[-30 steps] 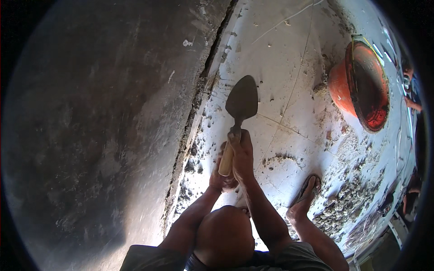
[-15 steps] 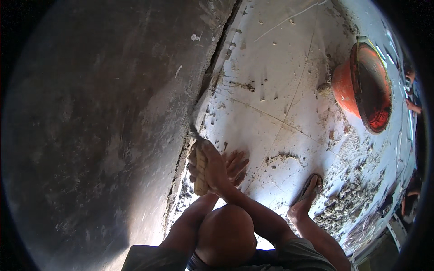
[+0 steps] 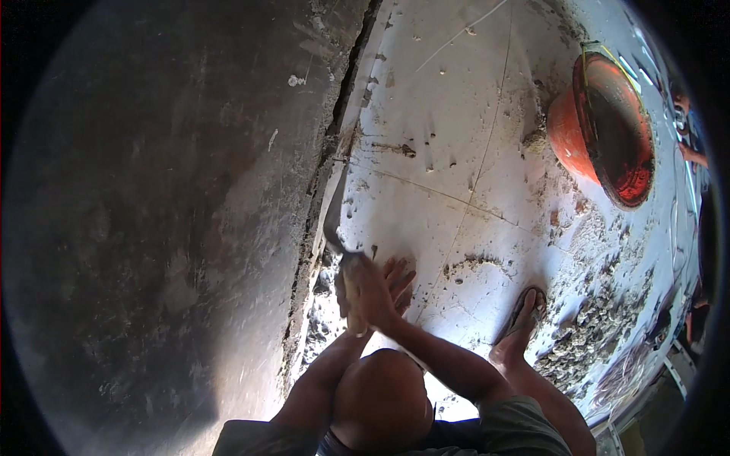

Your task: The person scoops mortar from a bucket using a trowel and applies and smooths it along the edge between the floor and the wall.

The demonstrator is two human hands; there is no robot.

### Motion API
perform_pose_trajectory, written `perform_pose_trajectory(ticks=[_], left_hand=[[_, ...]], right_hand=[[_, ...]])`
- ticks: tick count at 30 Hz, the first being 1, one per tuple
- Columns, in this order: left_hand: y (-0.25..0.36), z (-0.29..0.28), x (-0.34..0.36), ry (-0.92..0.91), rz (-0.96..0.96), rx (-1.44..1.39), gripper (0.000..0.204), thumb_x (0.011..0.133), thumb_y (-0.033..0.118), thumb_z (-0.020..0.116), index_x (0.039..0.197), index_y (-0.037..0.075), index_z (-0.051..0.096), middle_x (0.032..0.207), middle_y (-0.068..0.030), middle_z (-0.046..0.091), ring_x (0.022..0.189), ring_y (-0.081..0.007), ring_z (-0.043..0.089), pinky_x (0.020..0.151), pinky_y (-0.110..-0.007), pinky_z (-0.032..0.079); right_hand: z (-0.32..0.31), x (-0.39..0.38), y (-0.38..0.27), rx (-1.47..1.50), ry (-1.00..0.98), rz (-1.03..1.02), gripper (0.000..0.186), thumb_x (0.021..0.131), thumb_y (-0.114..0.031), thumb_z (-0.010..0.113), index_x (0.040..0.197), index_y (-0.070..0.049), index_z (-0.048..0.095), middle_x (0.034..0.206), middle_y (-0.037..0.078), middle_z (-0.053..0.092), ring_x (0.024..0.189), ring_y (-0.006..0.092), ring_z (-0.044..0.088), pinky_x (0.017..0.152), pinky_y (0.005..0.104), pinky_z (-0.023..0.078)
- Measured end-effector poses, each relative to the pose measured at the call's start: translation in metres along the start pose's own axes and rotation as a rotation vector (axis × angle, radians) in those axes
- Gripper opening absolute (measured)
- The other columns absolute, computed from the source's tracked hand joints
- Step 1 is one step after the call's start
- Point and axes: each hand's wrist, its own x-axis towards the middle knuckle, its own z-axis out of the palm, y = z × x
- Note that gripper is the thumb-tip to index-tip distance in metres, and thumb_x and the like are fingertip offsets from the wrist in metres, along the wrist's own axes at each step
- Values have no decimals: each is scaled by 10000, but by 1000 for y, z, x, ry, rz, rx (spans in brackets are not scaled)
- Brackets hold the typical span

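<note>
My right hand (image 3: 367,292) is closed around the handle of a trowel (image 3: 334,209). The narrow dark blade points away from me and lies along the joint between the grey wall (image 3: 175,167) and the pale floor (image 3: 426,197). Partly behind the right hand, my left hand (image 3: 401,280) rests on the floor, its fingers spread and holding nothing. My right forearm crosses over the left wrist, hiding part of it. Crumbly mortar (image 3: 319,327) fills the bright gap beside the wall, left of both hands.
An orange tub (image 3: 570,137) with a dark, dirty inside stands tilted-looking at the far right. A heap of mortar crumbs (image 3: 601,327) lies right of my sandalled foot (image 3: 525,311). My bent knee (image 3: 380,391) is close below my hands. Parts of another person (image 3: 690,152) show at the right rim.
My right hand has shifted slightly right and turned the trowel, so its blade now shows along the wall joint. The left hand stays on the floor. The view has shifted a little.
</note>
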Motion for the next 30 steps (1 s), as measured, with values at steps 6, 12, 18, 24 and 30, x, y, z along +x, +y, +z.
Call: perform_pose_trajectory(ticks=[6, 12, 18, 24, 30], left_hand=[[2, -2, 7, 46, 185, 298, 572, 883, 350, 612, 1428, 209, 506, 1576, -75, 339, 1479, -295, 261, 1186, -576, 135], [20, -27, 11, -48, 147, 358, 606, 889, 341, 601, 1463, 208, 460, 1593, -88, 301, 1490, -294, 230, 1185, -575, 126], [-17, 4, -10, -99, 113, 417, 613, 898, 377, 576, 1476, 228, 436, 1599, -79, 287, 1491, -282, 225, 1189, -571, 116], [-7, 3, 3, -137, 116, 408, 621, 907, 412, 551, 1489, 248, 412, 1605, -71, 274, 1492, -271, 219, 1192, -566, 106], [16, -24, 9, -41, 131, 418, 648, 844, 385, 637, 1453, 244, 467, 1564, -84, 353, 1469, -292, 282, 1173, -592, 143]], right_hand=[[15, 32, -31, 204, 40, 211, 296, 1051, -385, 422, 1005, -101, 490, 687, 22, 508, 446, 121, 466, 389, 293, 433], [-7, 6, 17, -193, -41, -261, 303, 1054, -356, 414, 1001, -65, 477, 662, 10, 477, 428, 115, 430, 386, 293, 394], [-1, 48, -50, -57, 8, 27, 282, 1043, -354, 433, 965, -86, 476, 619, 5, 461, 412, 102, 420, 365, 266, 385], [-13, 41, -27, -75, -13, 109, 289, 1045, -365, 422, 994, -94, 508, 705, 25, 522, 471, 116, 477, 409, 286, 432], [-2, -15, -5, 170, -236, 214, 387, 1048, -435, 392, 1056, -58, 480, 694, 40, 521, 475, 129, 506, 411, 302, 448]])
